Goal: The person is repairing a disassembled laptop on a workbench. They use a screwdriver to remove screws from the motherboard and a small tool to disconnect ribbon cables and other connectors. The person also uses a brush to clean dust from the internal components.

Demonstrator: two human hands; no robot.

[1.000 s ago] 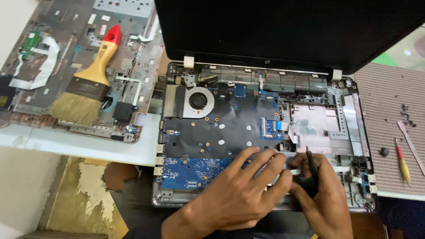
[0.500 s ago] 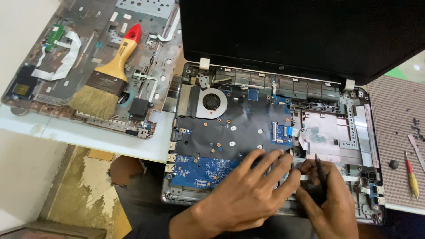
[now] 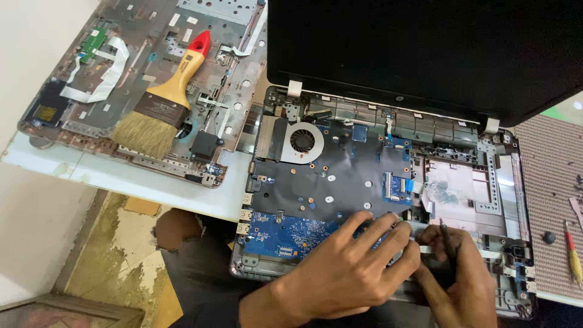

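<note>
Head view: both hands work inside an opened laptop (image 3: 340, 182) on the desk (image 3: 152, 188).
Left hand (image 3: 346, 273) rests spread, fingers open, on the blue board (image 3: 285, 231); right hand (image 3: 461, 279) pinches a thin dark tool (image 3: 443, 234) (tip hidden).

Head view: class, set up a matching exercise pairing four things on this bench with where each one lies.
Things:
1. brush
2. fan
3. left hand
4. screwdriver

Places:
A. on the ribbed mat at far right
B. on the removed cover at upper left
C. on the blue board's lower edge
D. at the laptop's upper left, by the hinge

Pairs: 1-B, 2-D, 3-C, 4-A
</note>
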